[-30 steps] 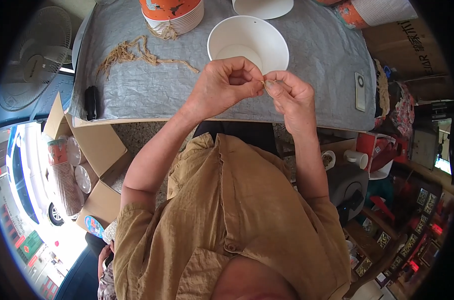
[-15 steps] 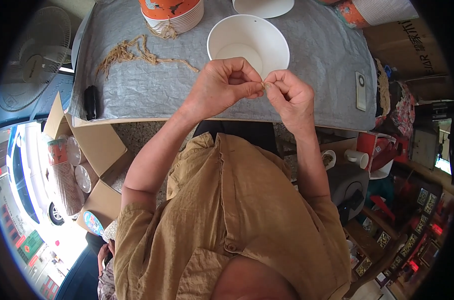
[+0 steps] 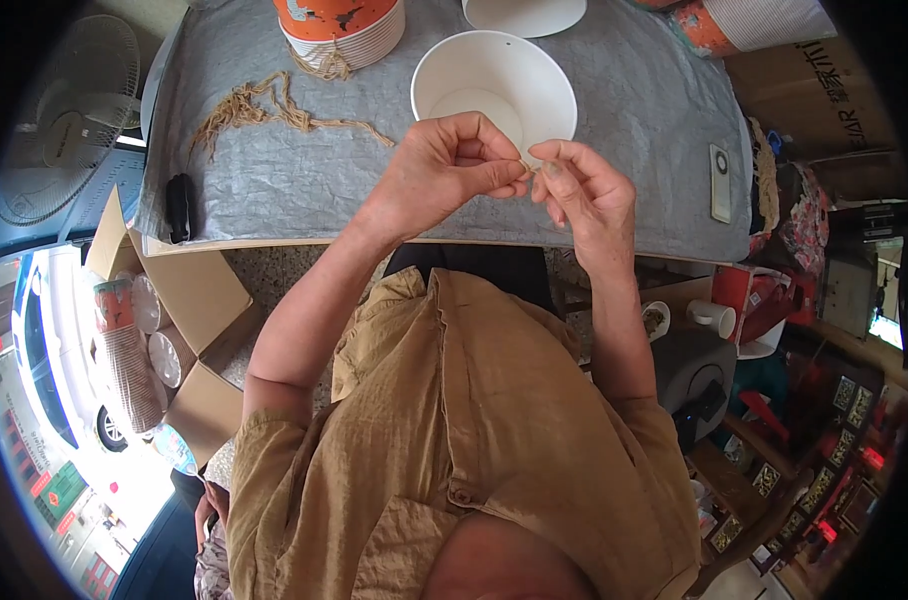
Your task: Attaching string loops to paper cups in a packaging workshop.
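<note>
A white paper bowl [image 3: 494, 90] stands on the grey-covered table [image 3: 634, 130] just beyond my hands. My left hand [image 3: 444, 175] pinches the bowl's near rim with thumb and fingers closed. My right hand [image 3: 584, 190] meets it there, fingertips pinched on a thin tan string [image 3: 530, 165] at the rim. Only a short bit of the string shows between the fingers.
A bundle of tan strings [image 3: 264, 105] lies at the table's left. A stack of orange-patterned paper bowls [image 3: 339, 25] stands at the back, another white bowl [image 3: 524, 12] beside it. A black object [image 3: 178, 205] and a small remote [image 3: 720, 180] lie near the edges. A cardboard box [image 3: 174, 330] holds more cups.
Both hands stay together at the bowl's near rim; the fingers have shifted slightly, with the right fingertips now closer to the left thumb.
</note>
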Demonstrator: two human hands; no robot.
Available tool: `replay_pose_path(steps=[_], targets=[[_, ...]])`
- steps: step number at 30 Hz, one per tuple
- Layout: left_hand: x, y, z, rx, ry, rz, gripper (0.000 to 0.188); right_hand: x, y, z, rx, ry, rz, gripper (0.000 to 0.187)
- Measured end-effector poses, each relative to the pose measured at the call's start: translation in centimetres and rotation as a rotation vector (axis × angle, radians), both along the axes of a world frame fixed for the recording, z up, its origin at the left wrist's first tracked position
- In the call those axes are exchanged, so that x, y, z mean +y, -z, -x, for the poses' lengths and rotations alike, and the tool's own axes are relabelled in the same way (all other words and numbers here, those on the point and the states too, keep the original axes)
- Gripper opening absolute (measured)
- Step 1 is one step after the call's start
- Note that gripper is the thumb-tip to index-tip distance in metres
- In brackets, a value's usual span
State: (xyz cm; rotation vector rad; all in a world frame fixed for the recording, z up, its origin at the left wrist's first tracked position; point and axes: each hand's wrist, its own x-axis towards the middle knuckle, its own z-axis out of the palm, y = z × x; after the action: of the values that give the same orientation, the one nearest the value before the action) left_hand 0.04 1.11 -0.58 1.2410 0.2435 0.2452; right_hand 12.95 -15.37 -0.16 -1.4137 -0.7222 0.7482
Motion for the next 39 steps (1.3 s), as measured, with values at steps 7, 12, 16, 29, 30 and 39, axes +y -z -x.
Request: replay_pose_path(steps=[7,12,16,29,30,39], targets=[[0.0,-0.1,-0.1,0.024,0.024,-0.007,0.007,0.2,0.2,-0.2,-0.098,-0.035,-0.007,0.014],[0.0,-0.1,0.0,0.009,0.038,0.031,0.01,0.5,0.7,0.1,-0.044,-0.021,-0.052,0.012],[0.0,-0.2,0.1,0.028,0.034,0.056,0.017,0.5,0.9,0.1,-0.023,0.003,-0.041,0.011],[0.1,-0.4,0.4,0.054,0.053,0.062,0.034,0.8,0.1,0.7,-0.019,0.028,0.009,0.012],[0.1,-0.4,0.4,0.053,0.053,0.062,0.034,0.8,0.1,0.7,-0.02,0.028,0.009,0.012],[-0.2,-0.4,0.3,0.035,0.049,0.017,0.034,0.9,-0.1,0.9,-0.066,0.079,-0.005,0.014]])
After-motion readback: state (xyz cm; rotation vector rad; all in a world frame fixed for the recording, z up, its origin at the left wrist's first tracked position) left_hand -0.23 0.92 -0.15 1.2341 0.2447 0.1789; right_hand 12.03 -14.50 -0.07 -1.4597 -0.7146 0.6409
